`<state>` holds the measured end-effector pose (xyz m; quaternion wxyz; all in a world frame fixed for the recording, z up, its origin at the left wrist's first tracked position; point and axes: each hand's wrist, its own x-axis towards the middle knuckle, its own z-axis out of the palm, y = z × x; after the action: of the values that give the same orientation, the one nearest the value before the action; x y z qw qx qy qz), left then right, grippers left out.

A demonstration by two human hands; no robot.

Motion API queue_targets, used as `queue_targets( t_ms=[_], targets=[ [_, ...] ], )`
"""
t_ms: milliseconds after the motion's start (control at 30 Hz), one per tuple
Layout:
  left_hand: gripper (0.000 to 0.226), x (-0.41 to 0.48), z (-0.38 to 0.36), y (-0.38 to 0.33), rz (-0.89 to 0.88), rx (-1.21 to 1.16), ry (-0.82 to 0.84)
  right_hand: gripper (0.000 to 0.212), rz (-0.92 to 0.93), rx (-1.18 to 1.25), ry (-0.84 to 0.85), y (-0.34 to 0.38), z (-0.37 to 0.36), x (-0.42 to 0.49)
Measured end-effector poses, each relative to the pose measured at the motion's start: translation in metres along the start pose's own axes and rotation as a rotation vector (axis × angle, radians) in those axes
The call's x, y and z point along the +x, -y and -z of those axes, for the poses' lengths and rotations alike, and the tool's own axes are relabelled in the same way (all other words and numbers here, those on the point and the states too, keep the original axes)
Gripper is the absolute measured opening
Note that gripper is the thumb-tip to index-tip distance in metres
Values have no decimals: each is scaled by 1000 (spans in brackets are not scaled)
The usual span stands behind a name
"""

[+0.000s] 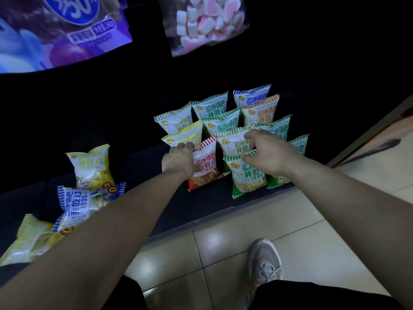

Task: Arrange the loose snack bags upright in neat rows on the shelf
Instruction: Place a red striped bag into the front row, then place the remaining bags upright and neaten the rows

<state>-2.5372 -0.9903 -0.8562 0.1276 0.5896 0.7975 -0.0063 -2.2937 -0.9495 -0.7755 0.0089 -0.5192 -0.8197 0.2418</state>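
Red-striped bag [205,162] stands upright at the front of a dark shelf [201,204], grasped along its left edge by the person's left grip [178,159], whose fingers curl over its top corner. Just beside it, the right grip [266,153] sits with bent fingers on the top of a green bag [248,177] in the same front row; whether it is clenched on that bag cannot be told. Behind both, more bags [210,108] striped green, yellow, orange and blue stand upright in rows toward the back of the shelf. Well apart to the left, a yellow bag [92,166] stands alone, tilted. Nearer the camera a blue-striped bag [76,204] lies flat, partly behind the left forearm, and a second yellow bag [26,240] lies at the shelf's left end. Higher up are a clear marshmallow bag [205,21] and a purple pack [55,30]. A grey shoe [266,262] rests on the pale tiled floor [312,220].
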Motion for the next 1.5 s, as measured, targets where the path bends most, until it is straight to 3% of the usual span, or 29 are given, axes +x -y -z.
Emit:
queue_targets(
  t_ms=[367,833,1033,1300,1500],
  targets=[
    [75,-59,56,66,-3,-169,1,66,68,-113,39,67,-7,-4],
    [75,-192,97,312,341,-213,-30,64,413,-385,251,264,-109,19],
    [81,-210,81,388,432,-249,46,59,454,-314,362,328,-199,59],
    [80,-195,64,409,418,-292,107,82,389,-221,482,358,-285,113],
    [81,-192,63,404,400,-288,161,95,343,-223,408,347,-292,125]
  ],
)
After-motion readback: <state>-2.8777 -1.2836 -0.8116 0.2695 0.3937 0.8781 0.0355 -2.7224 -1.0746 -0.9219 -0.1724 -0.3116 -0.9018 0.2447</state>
